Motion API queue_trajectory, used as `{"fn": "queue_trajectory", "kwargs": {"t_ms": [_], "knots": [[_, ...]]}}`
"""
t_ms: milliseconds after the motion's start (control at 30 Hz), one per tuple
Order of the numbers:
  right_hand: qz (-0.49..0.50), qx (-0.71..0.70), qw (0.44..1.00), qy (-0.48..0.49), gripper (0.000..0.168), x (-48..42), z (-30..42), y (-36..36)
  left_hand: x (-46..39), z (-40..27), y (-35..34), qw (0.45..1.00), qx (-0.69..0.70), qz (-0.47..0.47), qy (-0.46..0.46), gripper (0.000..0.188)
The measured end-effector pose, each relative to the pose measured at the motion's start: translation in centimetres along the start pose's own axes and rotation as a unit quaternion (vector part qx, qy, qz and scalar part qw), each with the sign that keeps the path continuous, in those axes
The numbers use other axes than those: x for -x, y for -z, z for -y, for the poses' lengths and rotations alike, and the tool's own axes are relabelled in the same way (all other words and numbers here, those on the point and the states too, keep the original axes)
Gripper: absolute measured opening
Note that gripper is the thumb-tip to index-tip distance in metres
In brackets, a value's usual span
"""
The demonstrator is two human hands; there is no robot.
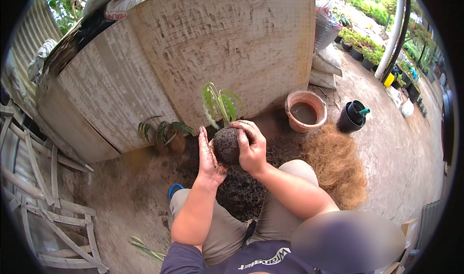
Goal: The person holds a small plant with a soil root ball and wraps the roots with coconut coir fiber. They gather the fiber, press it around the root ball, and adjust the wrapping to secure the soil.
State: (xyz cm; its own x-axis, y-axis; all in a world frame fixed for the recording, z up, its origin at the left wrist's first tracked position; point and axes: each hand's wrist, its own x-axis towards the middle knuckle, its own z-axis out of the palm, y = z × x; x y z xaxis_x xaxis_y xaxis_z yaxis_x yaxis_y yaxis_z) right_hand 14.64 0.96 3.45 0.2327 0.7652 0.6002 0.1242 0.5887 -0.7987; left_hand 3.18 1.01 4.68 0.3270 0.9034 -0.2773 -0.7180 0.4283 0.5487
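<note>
Between my two hands is a dark, round ball of soil [226, 146] with a green leafy plant [222, 105] rising from its top. My left hand [209, 156], smeared with soil, lies with its palm along the ball's left side, fingers extended upward. My right hand [251, 143] curls its fingers over the ball's top and right side. Loose dark soil [241, 190] lies on the ground beneath. Two small plants with brownish root balls [169, 142] stand by the panel at the left. Brown fibre [335, 161] is heaped to the right of the soil.
A clay pot [305, 111] holding murky liquid and stacked black plastic pots [351, 117] stand at the right. A large weathered panel [224, 53] rises in front. A wooden frame [54, 216] is at the left. Cut leaves [146, 248] lie on the ground.
</note>
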Motion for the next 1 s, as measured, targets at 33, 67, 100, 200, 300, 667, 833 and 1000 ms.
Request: {"fn": "queue_trajectory", "kwargs": {"t_ms": [33, 67, 100, 200, 300, 667, 833, 1000], "knots": [[0.010, 0.014, 1.000, 0.025, 0.020, 0.0, 0.0, 0.0, 0.0, -0.1, 0.0, 1.000, 0.014, 0.012, -0.001, 0.064], [0.020, 0.028, 0.998, 0.050, 0.020, 0.0, 0.1, 0.0, 0.0, 0.1, 0.0, 0.999, 0.028, 0.003, -0.016, 0.058], [0.029, 0.044, 0.996, 0.075, 0.020, 0.0, 0.1, 0.1, 0.0, 0.4, -0.4, 0.999, 0.033, -0.012, -0.037, 0.057], [0.057, 0.070, 0.990, 0.109, 0.023, 0.1, -0.2, 0.0, 0.0, 0.9, -0.9, 0.994, 0.062, -0.033, -0.081, 0.047], [0.091, 0.048, 0.988, 0.115, 0.029, -0.2, 0.4, 0.2, -0.1, 0.8, -0.3, 0.993, 0.084, -0.007, -0.077, 0.045], [-0.030, -0.187, 0.957, -0.220, 0.036, -1.3, -1.0, 1.3, -0.6, 0.3, -0.2, 0.993, 0.084, -0.015, -0.085, 0.055], [-0.016, -0.228, 0.950, -0.211, 0.040, -0.8, 0.4, 1.0, -0.9, 1.1, -0.6, 0.989, 0.049, 0.016, -0.142, 0.055], [-0.010, -0.288, 0.933, -0.217, 0.044, -0.3, 0.7, 0.6, -1.7, 2.9, 0.6, 0.969, -0.066, 0.020, -0.238, 0.051]]}}
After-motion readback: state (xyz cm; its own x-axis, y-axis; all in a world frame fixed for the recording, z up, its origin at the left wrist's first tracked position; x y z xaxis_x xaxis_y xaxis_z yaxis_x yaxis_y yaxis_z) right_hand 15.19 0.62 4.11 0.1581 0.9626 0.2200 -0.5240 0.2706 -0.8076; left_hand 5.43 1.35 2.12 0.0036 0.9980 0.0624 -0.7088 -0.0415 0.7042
